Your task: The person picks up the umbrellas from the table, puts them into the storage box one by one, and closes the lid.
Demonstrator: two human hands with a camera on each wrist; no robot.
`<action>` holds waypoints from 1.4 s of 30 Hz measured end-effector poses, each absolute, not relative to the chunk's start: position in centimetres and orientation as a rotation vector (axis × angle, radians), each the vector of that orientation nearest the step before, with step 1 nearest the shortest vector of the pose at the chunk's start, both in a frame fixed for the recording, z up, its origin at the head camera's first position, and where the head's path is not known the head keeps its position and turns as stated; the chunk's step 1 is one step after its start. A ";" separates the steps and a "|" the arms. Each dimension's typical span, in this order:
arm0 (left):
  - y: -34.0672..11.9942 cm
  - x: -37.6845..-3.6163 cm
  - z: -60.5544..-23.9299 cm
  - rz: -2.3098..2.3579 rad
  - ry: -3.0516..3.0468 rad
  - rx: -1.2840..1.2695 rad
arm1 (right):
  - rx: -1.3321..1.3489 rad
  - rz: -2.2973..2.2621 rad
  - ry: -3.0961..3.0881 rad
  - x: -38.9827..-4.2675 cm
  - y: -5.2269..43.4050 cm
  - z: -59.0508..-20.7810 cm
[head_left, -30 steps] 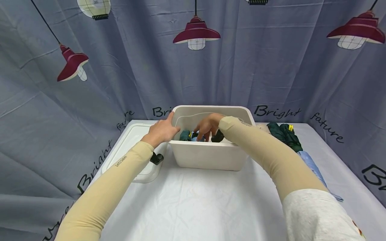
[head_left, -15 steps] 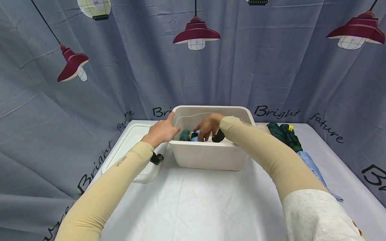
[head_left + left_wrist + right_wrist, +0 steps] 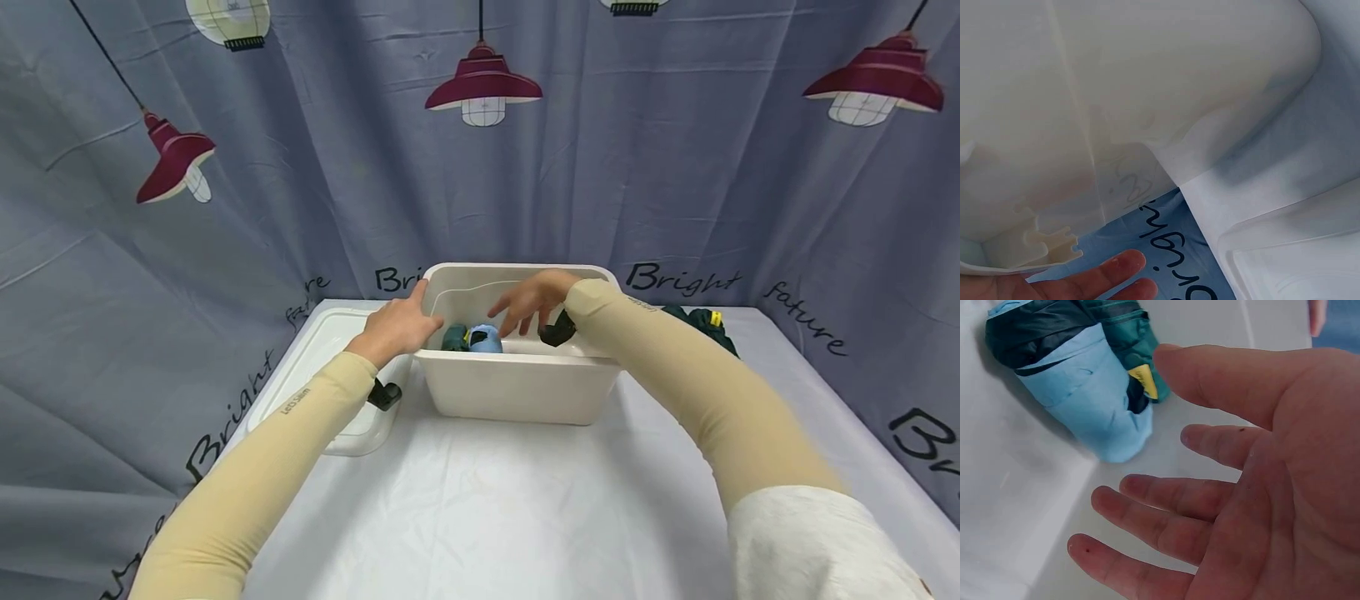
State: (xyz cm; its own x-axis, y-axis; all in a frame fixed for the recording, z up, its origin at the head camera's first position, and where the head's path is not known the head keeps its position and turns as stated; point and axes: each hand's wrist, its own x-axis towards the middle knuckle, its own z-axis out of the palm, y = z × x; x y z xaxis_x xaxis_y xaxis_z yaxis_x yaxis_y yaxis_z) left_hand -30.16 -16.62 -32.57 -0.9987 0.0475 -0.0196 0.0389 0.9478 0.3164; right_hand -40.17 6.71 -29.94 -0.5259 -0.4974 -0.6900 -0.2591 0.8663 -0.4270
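Grey-blue cloth printed with red pendant lamps and looping black script hangs in soft folds behind and beside my worktop (image 3: 525, 500), which is covered in a smooth, faintly creased white sheet. At its far middle sits a deep rectangular bin (image 3: 517, 387) of matte cream plastic with rounded corners and a thick rolled rim.

My left hand (image 3: 393, 327) grips the bin's left rim, thumb on the inside edge and fingers curled over the outer wall; the left wrist view shows little more than that pale wall and two fingertips (image 3: 1124, 265). My right hand (image 3: 534, 298) hovers above the bin's opening with its fingers spread and relaxed, holding nothing. The right wrist view confirms the open palm, just above the bin's floor.

Inside the bin, near the left end, lies a folded umbrella (image 3: 1094, 409) in pale blue fabric, a stubby rounded bundle, pressed against a dark teal one (image 3: 1119, 328) with a small yellow tab. A dark curved handle (image 3: 558, 331) shows by my right wrist.

Left of the bin lies its flat translucent lid (image 3: 318, 375) with a black clip (image 3: 384, 394). Right of the bin, more dark green folded fabric (image 3: 708, 325) lies on the sheet.
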 end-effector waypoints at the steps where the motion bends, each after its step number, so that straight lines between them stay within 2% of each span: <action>1: -16.6 -30.1 -32.6 0.499 3.073 0.068 | -0.549 -0.347 2.152 -40.1 7.0 -29.7; 21: -16.8 -30.1 -32.4 0.509 3.060 0.106 | -0.689 -0.351 2.325 -36.4 11.0 -25.2; 42: -16.7 -29.9 -32.4 0.511 3.052 0.103 | -0.741 -0.432 2.498 -33.6 17.5 -23.0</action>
State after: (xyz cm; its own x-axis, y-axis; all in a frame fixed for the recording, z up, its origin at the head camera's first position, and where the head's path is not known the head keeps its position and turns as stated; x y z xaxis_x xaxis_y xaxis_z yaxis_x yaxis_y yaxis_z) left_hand -29.91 -16.75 -32.38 -0.9967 0.0731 -0.0339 0.0581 0.9433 0.3267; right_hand -33.56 17.52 -22.97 -0.7294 -0.5767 -0.3679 -0.4199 0.8020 -0.4248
